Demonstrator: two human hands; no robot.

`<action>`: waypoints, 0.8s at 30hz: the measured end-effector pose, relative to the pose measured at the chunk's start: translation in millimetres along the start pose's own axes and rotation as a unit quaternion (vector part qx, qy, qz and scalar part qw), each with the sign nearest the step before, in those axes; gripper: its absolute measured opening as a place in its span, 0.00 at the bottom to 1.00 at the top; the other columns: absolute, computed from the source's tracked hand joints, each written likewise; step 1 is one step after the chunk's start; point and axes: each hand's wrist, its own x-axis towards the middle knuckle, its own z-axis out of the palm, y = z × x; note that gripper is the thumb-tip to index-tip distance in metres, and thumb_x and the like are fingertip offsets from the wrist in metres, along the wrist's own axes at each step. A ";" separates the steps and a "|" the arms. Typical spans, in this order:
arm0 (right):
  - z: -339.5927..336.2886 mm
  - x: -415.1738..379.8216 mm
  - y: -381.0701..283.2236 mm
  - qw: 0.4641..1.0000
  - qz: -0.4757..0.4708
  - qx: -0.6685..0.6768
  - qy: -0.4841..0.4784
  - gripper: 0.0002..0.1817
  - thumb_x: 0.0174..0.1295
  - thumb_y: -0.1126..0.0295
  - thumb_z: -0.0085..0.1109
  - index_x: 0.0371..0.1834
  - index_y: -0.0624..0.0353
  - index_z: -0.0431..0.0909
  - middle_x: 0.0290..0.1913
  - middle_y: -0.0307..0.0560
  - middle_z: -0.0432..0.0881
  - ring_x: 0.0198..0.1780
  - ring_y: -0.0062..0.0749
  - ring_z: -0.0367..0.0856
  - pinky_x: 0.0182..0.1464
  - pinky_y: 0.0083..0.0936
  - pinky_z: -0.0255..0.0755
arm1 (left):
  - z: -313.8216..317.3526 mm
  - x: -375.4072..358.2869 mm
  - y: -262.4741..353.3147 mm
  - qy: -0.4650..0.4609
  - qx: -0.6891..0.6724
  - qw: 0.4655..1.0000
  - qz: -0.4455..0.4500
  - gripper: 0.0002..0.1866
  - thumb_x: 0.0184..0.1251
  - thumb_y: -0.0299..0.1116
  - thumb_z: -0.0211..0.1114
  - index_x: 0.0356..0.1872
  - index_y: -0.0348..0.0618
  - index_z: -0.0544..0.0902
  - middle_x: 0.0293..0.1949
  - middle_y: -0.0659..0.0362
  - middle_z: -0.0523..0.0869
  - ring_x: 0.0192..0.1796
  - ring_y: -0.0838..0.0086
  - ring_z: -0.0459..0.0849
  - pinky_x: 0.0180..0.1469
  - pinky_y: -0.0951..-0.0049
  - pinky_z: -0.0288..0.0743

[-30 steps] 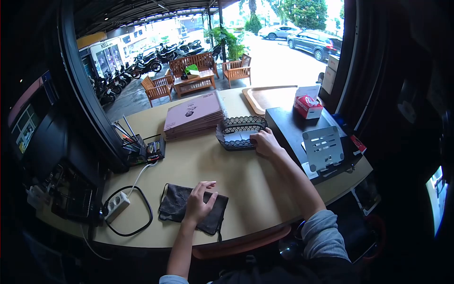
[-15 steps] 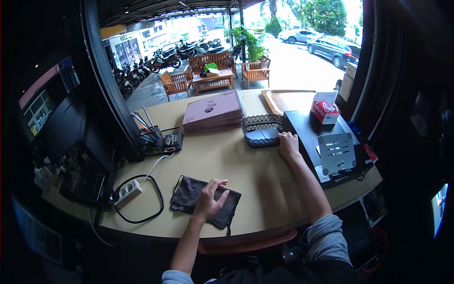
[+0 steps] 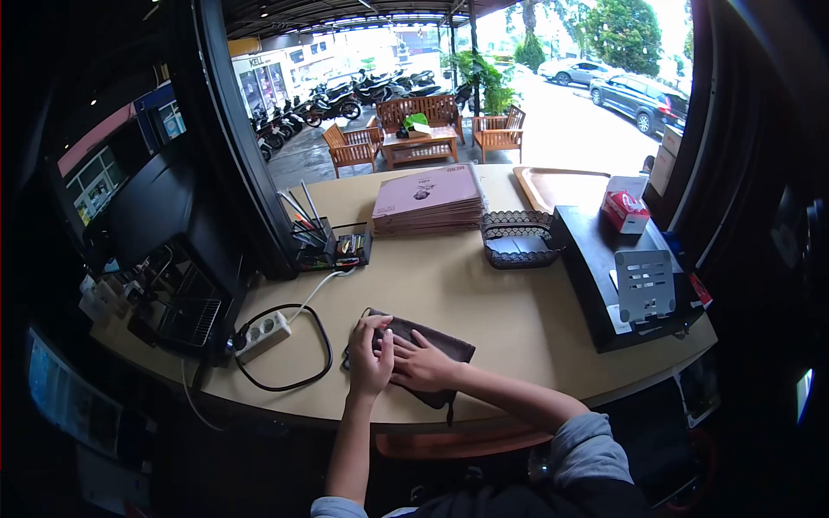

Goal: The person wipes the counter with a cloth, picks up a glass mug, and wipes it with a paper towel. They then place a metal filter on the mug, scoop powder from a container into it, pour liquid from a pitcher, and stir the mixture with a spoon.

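I have my right hand point(image 3: 422, 364) spread-fingered over the dark cloth point(image 3: 446, 342); at its nine o'clock, my left hand point(image 3: 370, 366) curls, grip unclear.

Near: two hands point(image 3: 371, 363), one dark cloth point(image 3: 447, 345). Left: one power strip point(image 3: 263, 336). Far: one basket point(image 3: 522, 260), one tray point(image 3: 529, 190), two armchairs point(image 3: 353, 153), two cars point(image 3: 637, 100).

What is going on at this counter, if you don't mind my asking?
A person has both hands at a dark cloth on the counter. The right hand lies spread on it; the left hand is close beside, fingers curved, though whether it grips the cloth is hard to tell. Farther back, the black basket sits between the menu stack and the black box, with neither hand on it.
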 end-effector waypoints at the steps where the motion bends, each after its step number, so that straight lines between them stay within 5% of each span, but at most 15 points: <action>1: -0.4 -6.7 6.3 1.000 0.000 0.021 -0.014 0.32 0.69 0.47 0.43 0.72 0.50 0.60 0.74 0.49 0.58 0.76 0.46 0.52 0.73 0.47 0.45 | -13.6 -5.5 -5.8 -0.016 0.039 0.999 -0.005 0.11 0.63 0.27 0.59 0.47 0.40 0.79 0.44 0.53 0.81 0.47 0.62 0.80 0.51 0.66 0.72; 5: -24.7 -23.1 85.7 0.989 0.148 -0.004 -0.013 0.34 0.67 0.42 0.41 0.73 0.45 0.59 0.76 0.49 0.55 0.76 0.48 0.49 0.73 0.54 0.41 | -85.2 -41.2 -30.0 -0.062 0.239 0.967 -0.067 0.16 0.59 0.29 0.61 0.50 0.44 0.78 0.49 0.56 0.79 0.54 0.62 0.76 0.62 0.59 0.61; 10: -8.4 49.7 167.6 0.906 0.417 -0.067 0.013 0.36 0.66 0.39 0.37 0.75 0.42 0.55 0.78 0.48 0.48 0.77 0.52 0.44 0.72 0.62 0.36 | -166.6 -80.8 -59.0 -0.095 0.376 0.914 -0.121 0.17 0.56 0.25 0.60 0.49 0.46 0.79 0.48 0.58 0.79 0.53 0.63 0.76 0.66 0.52 0.55; 13: 13.3 91.0 142.2 0.928 0.363 -0.088 0.011 0.33 0.68 0.43 0.36 0.75 0.41 0.55 0.77 0.49 0.50 0.76 0.57 0.45 0.70 0.68 0.37 | -189.7 -86.0 -61.4 -0.096 0.376 0.906 -0.171 0.11 0.59 0.26 0.61 0.43 0.47 0.83 0.41 0.60 0.83 0.49 0.64 0.79 0.68 0.46 0.51; 17: 34.6 100.5 67.1 0.986 0.156 -0.049 -0.020 0.31 0.69 0.46 0.37 0.74 0.41 0.56 0.77 0.49 0.52 0.76 0.57 0.47 0.70 0.68 0.39 | -208.7 -63.3 -60.8 -0.057 0.312 0.942 -0.106 0.07 0.60 0.26 0.61 0.38 0.45 0.84 0.38 0.57 0.82 0.45 0.61 0.79 0.59 0.62 0.63; 21: 33.9 119.2 30.1 0.974 0.220 -0.054 -0.028 0.31 0.69 0.48 0.38 0.74 0.41 0.56 0.76 0.49 0.52 0.76 0.59 0.46 0.70 0.69 0.38 | -215.0 -41.2 -60.8 0.020 0.212 0.972 -0.099 0.08 0.61 0.23 0.61 0.41 0.40 0.83 0.38 0.54 0.83 0.44 0.58 0.80 0.50 0.63 0.72; 24: 54.4 141.8 -43.5 0.995 0.095 -0.013 -0.039 0.30 0.69 0.49 0.39 0.74 0.41 0.58 0.76 0.49 0.52 0.76 0.58 0.45 0.70 0.68 0.36 | -218.1 -27.5 -63.2 0.055 0.194 0.978 -0.062 0.08 0.63 0.24 0.60 0.42 0.38 0.83 0.38 0.53 0.83 0.44 0.58 0.81 0.48 0.65 0.74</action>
